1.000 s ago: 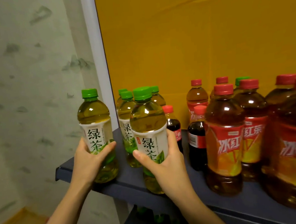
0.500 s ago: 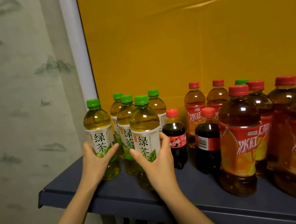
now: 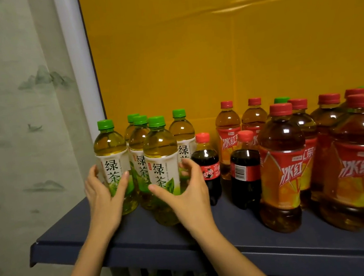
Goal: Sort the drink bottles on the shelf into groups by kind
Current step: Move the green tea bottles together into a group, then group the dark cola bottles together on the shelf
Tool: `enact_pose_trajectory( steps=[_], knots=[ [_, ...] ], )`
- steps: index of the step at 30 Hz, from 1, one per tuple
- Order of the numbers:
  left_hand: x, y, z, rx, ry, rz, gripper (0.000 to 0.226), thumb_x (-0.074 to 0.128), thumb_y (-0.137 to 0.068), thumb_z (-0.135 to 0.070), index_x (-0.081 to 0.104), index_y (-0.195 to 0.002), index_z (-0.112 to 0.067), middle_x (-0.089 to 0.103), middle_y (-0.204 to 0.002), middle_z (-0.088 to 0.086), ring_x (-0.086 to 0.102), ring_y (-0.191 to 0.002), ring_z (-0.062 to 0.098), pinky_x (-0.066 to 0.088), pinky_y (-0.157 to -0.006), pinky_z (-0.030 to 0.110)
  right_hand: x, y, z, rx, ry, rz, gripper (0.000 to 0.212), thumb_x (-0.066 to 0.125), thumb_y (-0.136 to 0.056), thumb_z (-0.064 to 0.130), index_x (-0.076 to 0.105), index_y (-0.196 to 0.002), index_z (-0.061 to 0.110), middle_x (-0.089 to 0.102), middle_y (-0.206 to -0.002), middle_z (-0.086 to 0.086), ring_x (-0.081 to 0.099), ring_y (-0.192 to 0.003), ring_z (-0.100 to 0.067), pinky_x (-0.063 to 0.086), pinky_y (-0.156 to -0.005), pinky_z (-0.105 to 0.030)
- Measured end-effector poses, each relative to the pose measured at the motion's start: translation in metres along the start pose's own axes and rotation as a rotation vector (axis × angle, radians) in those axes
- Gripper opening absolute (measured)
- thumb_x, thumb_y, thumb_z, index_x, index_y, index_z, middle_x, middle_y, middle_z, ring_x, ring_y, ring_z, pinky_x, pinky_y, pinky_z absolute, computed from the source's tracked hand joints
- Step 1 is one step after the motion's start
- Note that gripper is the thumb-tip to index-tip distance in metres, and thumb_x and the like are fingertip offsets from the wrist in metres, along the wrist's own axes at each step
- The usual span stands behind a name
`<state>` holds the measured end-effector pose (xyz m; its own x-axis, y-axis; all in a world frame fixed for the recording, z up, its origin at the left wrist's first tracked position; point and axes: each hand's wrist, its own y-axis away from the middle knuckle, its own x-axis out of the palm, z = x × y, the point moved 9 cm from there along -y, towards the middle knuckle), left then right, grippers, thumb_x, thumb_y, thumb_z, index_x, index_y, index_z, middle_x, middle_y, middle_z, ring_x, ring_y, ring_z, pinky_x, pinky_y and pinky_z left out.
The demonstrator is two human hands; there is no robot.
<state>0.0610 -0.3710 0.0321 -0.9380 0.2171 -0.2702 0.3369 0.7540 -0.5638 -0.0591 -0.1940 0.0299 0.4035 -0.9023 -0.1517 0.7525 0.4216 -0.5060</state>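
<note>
Head view: left hand (image 3: 103, 197) grasps the leftmost green tea (image 3: 113, 165), which stands at the left end of the shelf (image 3: 142, 238). Right hand (image 3: 189, 195) is cupped loosely about the near green tea (image 3: 161, 162), fingers (image 3: 189, 165) off it. The step looks like grouping the green teas. Next would be reaching far right, past the red teas (image 3: 284, 167), for the stray green cap (image 3: 281, 100).

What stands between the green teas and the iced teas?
In the head view, two small bottles stand there: the left cola next to the green teas, the right cola next to the iced teas.
</note>
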Motion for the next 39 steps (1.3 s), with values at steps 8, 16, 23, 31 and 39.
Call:
enact_pose_trajectory(
  steps=[8, 16, 23, 31, 39],
  knots=[
    [0.011, 0.084, -0.121, 0.594, 0.188, -0.068, 0.038, 0.051, -0.083, -0.025, 0.045, -0.118, -0.014, 0.046, -0.116, -0.006, 0.047, -0.11, 0.006, 0.04, -0.096, 0.021, -0.101, 0.02, 0.04, -0.394, 0.151, -0.3, 0.045, 0.056, -0.087, 0.02, 0.043, -0.131, 0.019, 0.044, -0.13, 0.01, 0.037, -0.125, 0.003, 0.026, -0.103, -0.007],
    [0.114, 0.092, -0.132, 0.415, 0.143, 0.221, 0.073, 0.053, -0.086, -0.025, 0.011, -0.145, -0.016, 0.014, -0.152, 0.001, 0.009, -0.141, 0.006, 0.009, -0.114, 0.016, -0.093, 0.006, 0.018, -0.419, 0.409, -0.194, 0.067, 0.043, -0.094, 0.009, 0.005, -0.149, 0.015, -0.001, -0.158, 0.005, -0.002, -0.145, -0.005, 0.004, -0.118, -0.021],
    [0.141, 0.068, -0.112, 0.199, 0.114, 0.23, 0.092, 0.072, -0.076, -0.018, 0.011, -0.143, -0.005, 0.022, -0.148, 0.014, 0.019, -0.14, 0.024, 0.02, -0.115, 0.034, -0.093, 0.0, 0.014, -0.38, 0.478, -0.224, 0.075, 0.045, -0.093, 0.006, -0.006, -0.147, 0.018, -0.011, -0.156, 0.008, -0.014, -0.141, 0.005, -0.004, -0.114, -0.012],
    [0.144, 0.056, -0.103, 0.131, 0.066, 0.205, 0.081, 0.079, -0.067, -0.025, 0.033, -0.131, -0.005, 0.037, -0.131, 0.012, 0.036, -0.125, 0.027, 0.03, -0.104, 0.033, -0.097, -0.013, -0.016, -0.151, 0.45, -0.293, 0.083, 0.051, -0.09, 0.013, -0.008, -0.148, 0.017, 0.01, -0.157, -0.009, 0.006, -0.146, -0.022, 0.008, -0.12, -0.04],
    [0.137, 0.066, -0.1, 0.127, 0.303, 0.243, 0.072, 0.077, -0.071, -0.016, 0.03, -0.125, -0.01, 0.049, -0.12, 0.004, 0.053, -0.11, 0.021, 0.046, -0.086, 0.028, -0.093, -0.025, -0.061, 0.151, -0.022, -0.187, 0.07, 0.059, -0.088, 0.02, 0.019, -0.145, 0.015, 0.036, -0.147, -0.007, 0.033, -0.137, -0.024, 0.024, -0.115, -0.045]
  ],
)
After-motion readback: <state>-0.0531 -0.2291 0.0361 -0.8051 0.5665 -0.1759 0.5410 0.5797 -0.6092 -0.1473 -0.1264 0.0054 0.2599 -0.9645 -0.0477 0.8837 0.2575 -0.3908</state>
